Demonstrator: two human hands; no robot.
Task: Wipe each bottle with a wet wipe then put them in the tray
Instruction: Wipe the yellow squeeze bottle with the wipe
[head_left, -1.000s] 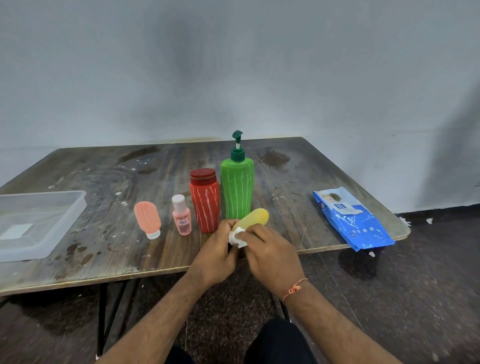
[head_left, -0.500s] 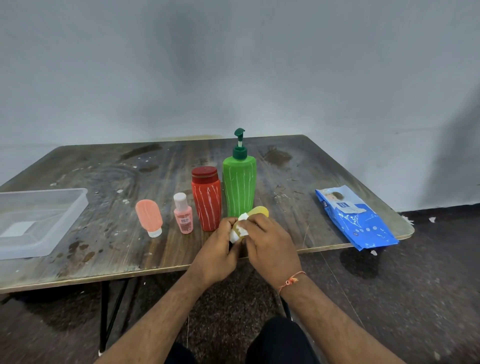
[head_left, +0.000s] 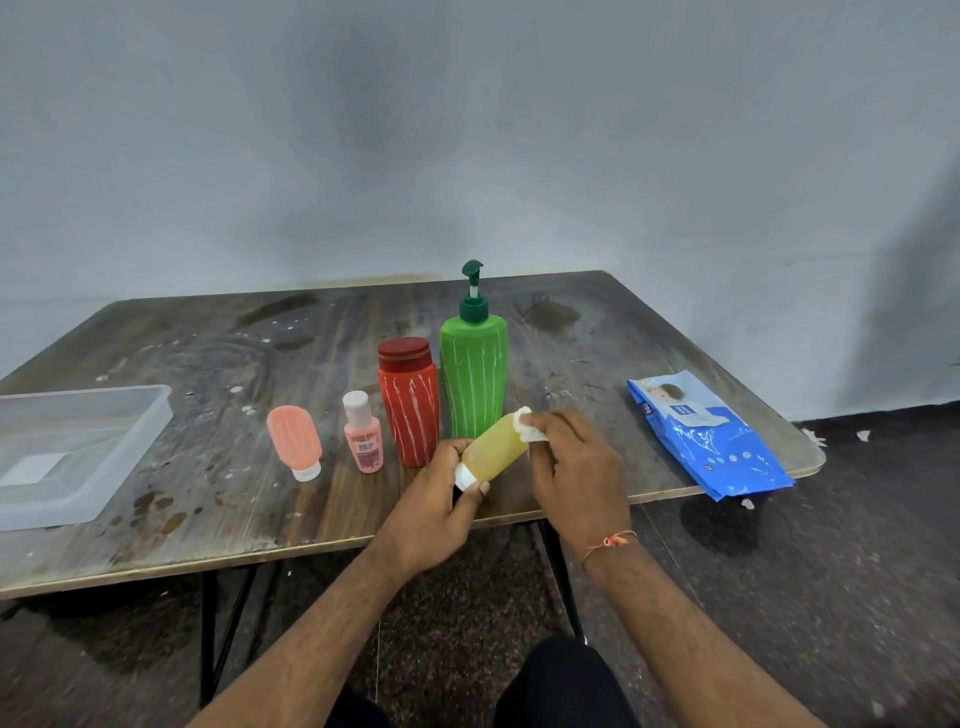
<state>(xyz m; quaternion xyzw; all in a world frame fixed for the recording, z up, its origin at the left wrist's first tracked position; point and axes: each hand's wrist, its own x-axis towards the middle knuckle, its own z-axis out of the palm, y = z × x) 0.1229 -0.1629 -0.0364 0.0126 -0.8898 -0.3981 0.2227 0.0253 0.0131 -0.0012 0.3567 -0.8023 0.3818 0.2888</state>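
Note:
My left hand (head_left: 436, 506) grips a small yellow bottle (head_left: 492, 447) at its white cap end, tilted over the table's front edge. My right hand (head_left: 576, 470) pinches a white wet wipe (head_left: 527, 426) against the bottle's far end. Behind them stand a green pump bottle (head_left: 474, 376) and a red bottle (head_left: 408, 400). To their left stand a small pink bottle with a white cap (head_left: 362, 434) and an orange tube bottle (head_left: 294, 441) resting on its cap. A clear plastic tray (head_left: 130, 447) lies at the table's left side with no bottle in it.
A blue pack of wet wipes (head_left: 706, 434) lies near the table's right front corner. The worn wooden table (head_left: 218, 499) stands against a grey wall. Dark floor and my knee show below the front edge.
My right hand slid the wipe from the cap end up to the far end of the yellow bottle, leaving the bottle's body uncovered. My left hand kept its grip on the cap end.

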